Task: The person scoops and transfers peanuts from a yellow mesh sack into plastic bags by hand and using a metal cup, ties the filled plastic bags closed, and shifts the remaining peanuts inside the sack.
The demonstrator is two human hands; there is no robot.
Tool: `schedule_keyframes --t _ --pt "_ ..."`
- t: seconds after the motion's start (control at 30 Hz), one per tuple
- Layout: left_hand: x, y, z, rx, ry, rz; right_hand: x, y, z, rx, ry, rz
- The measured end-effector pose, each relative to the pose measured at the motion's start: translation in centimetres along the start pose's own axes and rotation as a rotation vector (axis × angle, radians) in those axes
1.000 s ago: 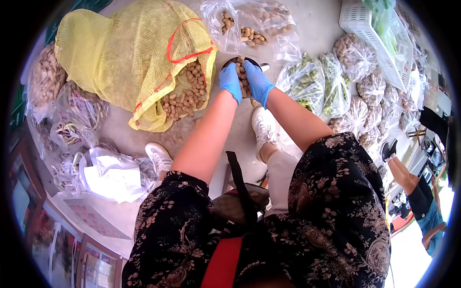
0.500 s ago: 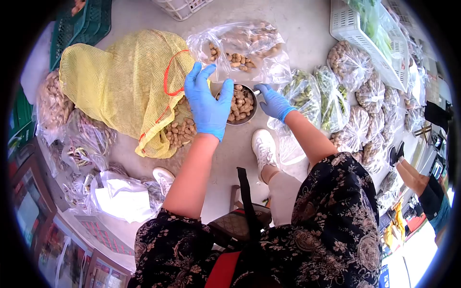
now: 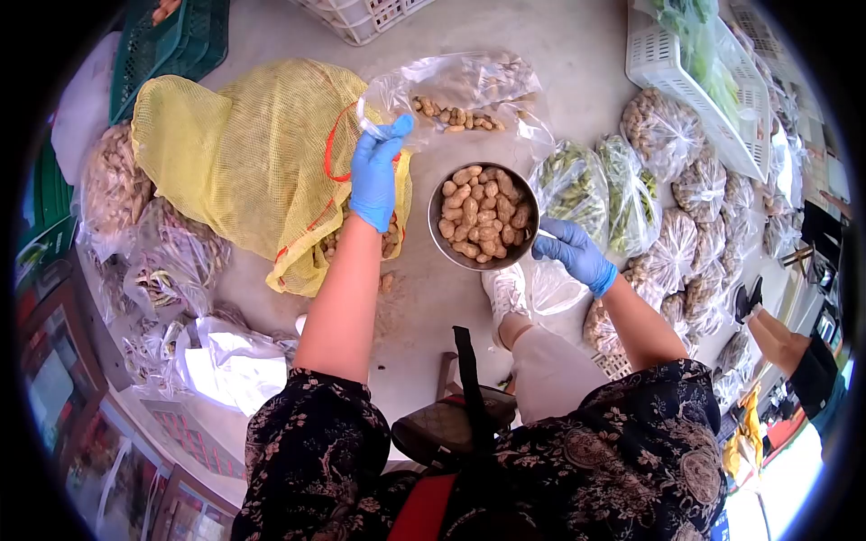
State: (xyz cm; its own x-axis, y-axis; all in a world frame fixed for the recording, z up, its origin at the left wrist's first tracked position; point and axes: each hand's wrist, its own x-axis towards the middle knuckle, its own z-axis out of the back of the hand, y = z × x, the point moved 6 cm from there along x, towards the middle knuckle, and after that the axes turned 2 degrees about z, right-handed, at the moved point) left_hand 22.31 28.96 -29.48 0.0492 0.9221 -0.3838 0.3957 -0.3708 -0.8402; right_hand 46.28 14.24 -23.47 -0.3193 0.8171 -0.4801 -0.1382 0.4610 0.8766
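My right hand point(image 3: 577, 256), in a blue glove, grips the handle of a round metal pan point(image 3: 434, 233). Unshelled peanuts point(image 3: 483, 215) fill the pan, which is held up above the floor. My left hand point(image 3: 374, 180), gloved in blue too, is closed on the near left edge of a clear plastic bag point(image 3: 487, 77). Some peanuts lie inside that bag on the floor. Beneath my left forearm, a yellow mesh sack point(image 3: 262, 162) lies on its side, with more peanuts at its mouth, partly hidden by my hand.
Tied bags of peanuts point(image 3: 661, 126) and bags of green pods point(image 3: 570, 185) line the right side. Behind them stands a white crate point(image 3: 658, 54). Green crates point(image 3: 171, 54) are at upper left, filled bags point(image 3: 113, 189) at far left. Another person's leg point(image 3: 776, 338) shows at far right.
My right hand has lifted the peanut-filled pan up and toward me. My left hand, open before, has closed on the plastic bag's edge.
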Motion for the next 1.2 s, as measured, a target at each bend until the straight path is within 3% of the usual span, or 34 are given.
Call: schedule_keyframes --t 0.1,0.13,0.27,0.33,0.47,0.57,0.63,0.7,0.8,1.07,1.17,1.2 --pt "-0.3 0.7 0.7 -0.322 0.253 -0.062 1.6 4.7 0.9 0.026 -0.088 0.065" --pt "-0.5 1.3 1.1 -0.361 0.206 0.033 2.3 5.6 0.9 0.046 -0.123 0.076" --pt "-2.1 -4.2 -0.7 -0.087 0.071 0.024 6.4 5.6 0.5 0.123 -0.137 0.077" --pt "-2.4 -6.2 -2.3 0.022 0.126 0.025 8.6 3.0 0.6 0.127 -0.149 0.058" --pt "-3.2 -7.9 -5.1 0.005 0.264 0.072 10.3 3.9 0.0 -0.531 -0.396 0.320" --pt "-3.5 -8.8 -6.4 -0.066 0.360 0.120 10.9 5.4 2.7 -0.991 -0.650 0.282" --pt "-3.4 -9.2 -6.9 -0.105 0.371 0.169 11.8 7.1 3.7 -1.244 -0.704 0.419" --pt "-3.3 -8.8 -7.3 -0.077 0.371 0.168 12.2 6.6 4.3 -1.476 -0.766 0.363" --pt "-2.8 -8.9 -7.8 -0.054 0.337 0.153 13.1 6.5 2.0 -1.629 -0.623 0.351" --pt "-2.4 -8.1 -7.1 -0.013 0.323 0.177 12.9 7.5 1.5 -1.732 -0.591 0.301" --pt "-2.2 -8.3 -6.3 -0.024 0.299 0.171 11.7 10.4 2.1 -1.605 -0.749 0.401" --pt "-2.1 -8.1 -5.9 -0.031 0.304 0.168 11.3 10.8 2.7 -1.645 -0.718 0.312"
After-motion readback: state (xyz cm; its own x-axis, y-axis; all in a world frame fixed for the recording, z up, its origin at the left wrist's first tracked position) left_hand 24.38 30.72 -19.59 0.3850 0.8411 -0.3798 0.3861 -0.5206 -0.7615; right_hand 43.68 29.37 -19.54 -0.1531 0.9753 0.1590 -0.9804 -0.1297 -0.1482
